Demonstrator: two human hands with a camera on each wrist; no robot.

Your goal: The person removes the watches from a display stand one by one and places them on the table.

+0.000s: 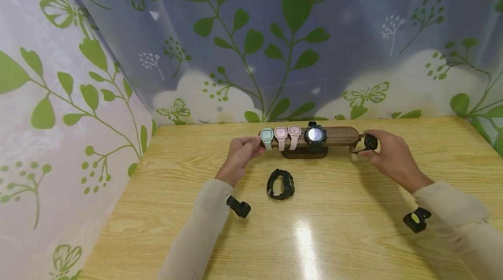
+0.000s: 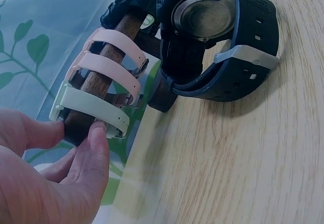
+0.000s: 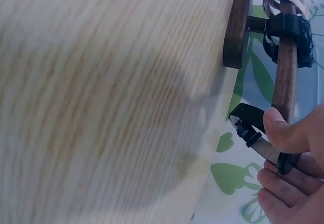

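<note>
My left hand [image 1: 241,156] pinches the left end of a dark wooden watch stand's bar [image 1: 339,136] between thumb and fingers, beside a mint-green watch [image 1: 267,134]. Two pink watches, one pink watch [image 1: 280,133] and another pink watch [image 1: 294,131], sit on the bar to its right, followed by a black round-faced watch [image 1: 315,134]. At the bar's right end my right hand [image 1: 396,157] grips a small black square watch [image 1: 370,142] with its strap looped. Whether the bar's tip is inside that loop I cannot tell; the right wrist view shows the thumb over it.
A chunky black watch [image 1: 289,185] lies on its side on the wooden table [image 1: 177,171], in front of the stand's base [image 1: 304,153]. A leaf-patterned curtain [image 1: 243,70] hangs behind the table's back edge. Small black cameras are strapped to both wrists.
</note>
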